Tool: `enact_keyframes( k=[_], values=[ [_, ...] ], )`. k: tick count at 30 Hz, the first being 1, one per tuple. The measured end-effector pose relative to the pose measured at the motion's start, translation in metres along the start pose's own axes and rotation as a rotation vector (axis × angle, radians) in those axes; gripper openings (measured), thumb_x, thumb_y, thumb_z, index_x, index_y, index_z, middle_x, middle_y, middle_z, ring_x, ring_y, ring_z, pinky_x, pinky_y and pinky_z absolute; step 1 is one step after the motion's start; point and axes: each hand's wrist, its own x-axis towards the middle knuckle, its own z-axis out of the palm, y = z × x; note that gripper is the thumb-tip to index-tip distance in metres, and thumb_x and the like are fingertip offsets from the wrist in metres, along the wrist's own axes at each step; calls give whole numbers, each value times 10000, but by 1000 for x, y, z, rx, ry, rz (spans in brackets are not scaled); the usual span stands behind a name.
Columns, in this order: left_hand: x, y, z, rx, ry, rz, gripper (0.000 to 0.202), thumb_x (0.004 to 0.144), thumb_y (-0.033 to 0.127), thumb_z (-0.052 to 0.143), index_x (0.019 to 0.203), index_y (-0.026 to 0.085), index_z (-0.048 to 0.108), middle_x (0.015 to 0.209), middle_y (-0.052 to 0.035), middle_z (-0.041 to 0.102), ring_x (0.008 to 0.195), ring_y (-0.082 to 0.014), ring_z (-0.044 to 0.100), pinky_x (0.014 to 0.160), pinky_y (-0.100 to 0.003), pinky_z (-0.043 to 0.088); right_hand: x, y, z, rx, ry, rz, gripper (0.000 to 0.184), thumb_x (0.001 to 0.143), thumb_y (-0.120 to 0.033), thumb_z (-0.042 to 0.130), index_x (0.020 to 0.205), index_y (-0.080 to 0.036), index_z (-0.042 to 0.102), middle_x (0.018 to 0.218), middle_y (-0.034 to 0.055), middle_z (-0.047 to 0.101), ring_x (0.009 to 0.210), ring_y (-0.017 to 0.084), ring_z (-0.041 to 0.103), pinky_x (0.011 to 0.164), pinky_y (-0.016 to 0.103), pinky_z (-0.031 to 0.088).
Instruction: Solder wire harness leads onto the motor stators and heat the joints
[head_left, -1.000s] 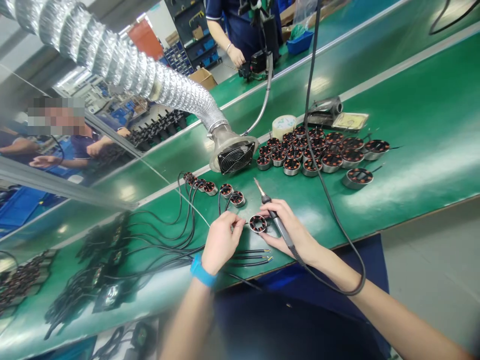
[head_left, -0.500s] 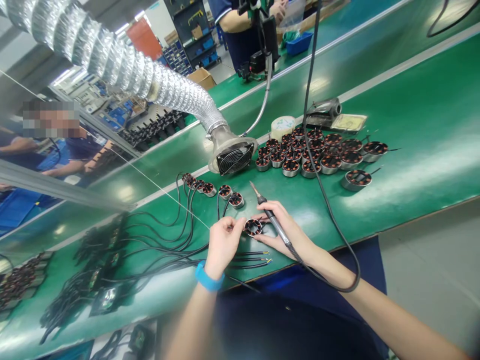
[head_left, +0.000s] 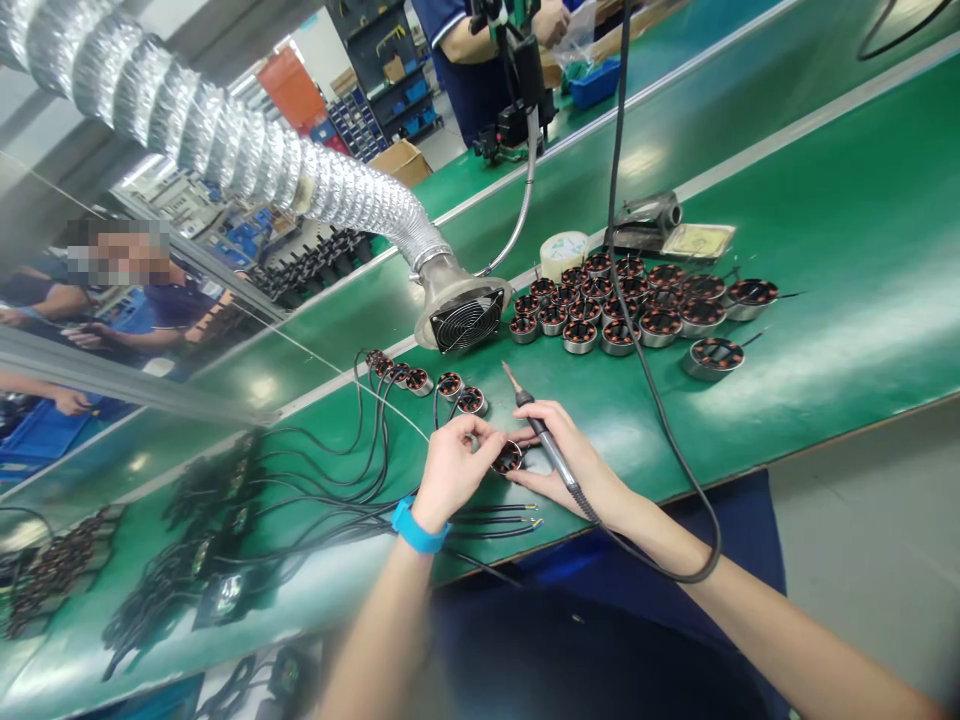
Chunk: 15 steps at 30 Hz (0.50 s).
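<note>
The metal-rimmed ring (head_left: 511,459) by the fingers of the left hand (head_left: 457,468), whose grip I cannot tell, could slip if the right hand's (head_left: 574,455) fingers, holding both it and the soldering iron (head_left: 551,447), loosen unevenly.

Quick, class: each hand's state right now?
Left hand: pinched closed at the metal ring; anything held cannot be told.
Right hand: closed, holding the soldering iron and ring.

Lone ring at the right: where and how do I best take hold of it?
Probably pinch the lone ring across its outer wall, coming from the near right. It lies flat, copper side up; its wire points away to the far right, the other rings are to the left, and the cord passes near left, so near right looks freest.
</note>
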Motion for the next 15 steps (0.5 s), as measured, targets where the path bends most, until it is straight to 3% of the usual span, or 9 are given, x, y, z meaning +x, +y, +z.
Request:
enact_keyframes(
  k=[6, 12, 15],
  values=[
    [2, -6, 9, -118, -67, 126, 263, 935, 286, 608, 728, 154, 703, 869, -35, 550, 868, -159, 551, 802, -280, 450, 2, 0, -1, -71, -21, -27, 638, 793, -233, 795, 1315, -310, 437, 1302, 84, 466, 1114, 254, 653, 980, 461, 580],
    [8, 0, 27, -101, -12, 71, 246, 858, 363, 735, 702, 173, 740, 870, -26, 496, 804, -149, 512, 711, -294, 433, 5, -2, -3, -200, -9, -75, 630, 800, -246, 791, 1313, -312, 431, 1257, 91, 516, 1176, 292, 582, 995, 480, 544],
    [7, 1, 27, -85, -3, 64, 233, 802, 356, 795, 669, 180, 722, 870, -23, 522, 805, -149, 531, 743, -305, 446, 6, -2, -3, -250, 28, -101, 584, 808, -268, 786, 1288, -304, 455, 1231, 94, 532, 1157, 290, 589, 982, 461, 540]
  ],
)
